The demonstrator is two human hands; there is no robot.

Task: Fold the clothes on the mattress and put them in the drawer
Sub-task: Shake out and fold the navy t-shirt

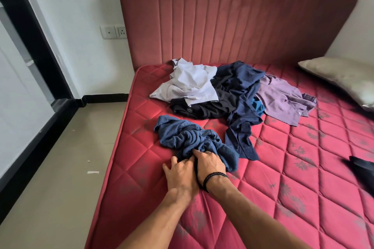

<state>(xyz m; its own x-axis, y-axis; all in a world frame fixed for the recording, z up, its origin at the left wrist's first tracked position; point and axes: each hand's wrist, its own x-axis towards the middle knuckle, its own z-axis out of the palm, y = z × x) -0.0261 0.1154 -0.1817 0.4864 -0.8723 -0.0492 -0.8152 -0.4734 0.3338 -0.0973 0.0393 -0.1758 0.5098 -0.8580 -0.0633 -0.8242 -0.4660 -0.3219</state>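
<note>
Where the blue garment [194,141] lies bunched: both hands [196,168] side by side, fingers clutching its near edge.

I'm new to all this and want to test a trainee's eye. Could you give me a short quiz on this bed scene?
1. True or false: both hands touch the blue top.
2. Which garment lies on top at the pile's left end? A) white shirt B) purple shirt C) black top
3. Fill in: the pillow lies at the mattress's far ____ corner.

Key: 1 true. 2 A, the white shirt; the purple shirt is on the right, the black top beneath. 3 right.
</note>
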